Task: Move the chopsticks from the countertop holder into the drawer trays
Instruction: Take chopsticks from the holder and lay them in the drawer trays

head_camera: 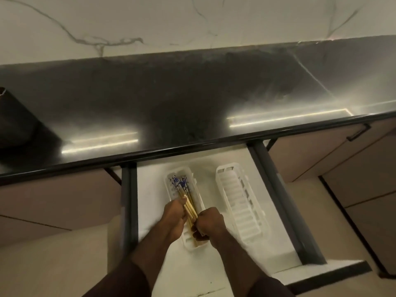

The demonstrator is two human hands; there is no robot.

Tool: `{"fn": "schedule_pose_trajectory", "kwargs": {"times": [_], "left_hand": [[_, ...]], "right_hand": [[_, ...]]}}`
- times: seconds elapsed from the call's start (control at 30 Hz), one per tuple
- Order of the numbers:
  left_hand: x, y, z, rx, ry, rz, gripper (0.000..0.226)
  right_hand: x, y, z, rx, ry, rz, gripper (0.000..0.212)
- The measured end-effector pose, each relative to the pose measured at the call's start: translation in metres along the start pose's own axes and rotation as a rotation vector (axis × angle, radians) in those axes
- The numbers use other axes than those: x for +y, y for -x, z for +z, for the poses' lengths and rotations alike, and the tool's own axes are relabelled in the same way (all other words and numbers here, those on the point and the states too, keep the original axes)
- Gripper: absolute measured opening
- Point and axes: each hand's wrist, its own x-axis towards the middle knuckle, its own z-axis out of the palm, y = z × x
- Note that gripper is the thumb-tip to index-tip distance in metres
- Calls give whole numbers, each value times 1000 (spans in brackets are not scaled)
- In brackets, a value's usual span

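Now, holder: a dark upright object at the far-left edge of the countertop (pixel 192 99), about nine o'clock in the view, may be the holder (pixel 15 121); whether anything is in it cannot be seen.
Left hand: the left hand (pixel 174 219) is curled around the bundle of chopsticks (pixel 187 202) from the left side, fingers closed on the shafts.
Chopsticks: pale sticks with blue-patterned ends, lying inside the left tray (pixel 171 189); the patterned ends point to about eleven o'clock, the plain ends run back to five o'clock between the two hands.
Long axis: it follows the length of the left tray, so the bundle already sits in line with the tray.
Right hand: the right hand (pixel 209 224) is clenched at the near end of the bundle, seemingly pinching the plain tips; exactly what its fingers hold is hidden.
Nearer hand: both touch the bundle; the left sits further up the shafts.
Right tray: the right tray (pixel 240 200) lies at three o'clock from the hands, well apart, with nothing in it.
Drawer: the drawer (pixel 150 189) stands pulled out under the countertop edge.
Next move, a guess: let the fingers go so the sticks settle flat.
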Motion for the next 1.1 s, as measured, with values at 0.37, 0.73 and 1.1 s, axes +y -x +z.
{"fn": "schedule_pose_trajectory", "kwargs": {"times": [0.37, 0.73, 1.1], "left_hand": [[-11, -22, 10, 61, -180, 50, 33], [-18, -26, 7, 29, -311, -2, 39], [-21, -28, 1, 36, -274, -37, 40]], "right_hand": [[8, -29, 27, -29, 329, -77, 32], [18, -37, 43, -47, 597, -158, 40], [29, -29, 42, 75, 622, -345, 33]]}}
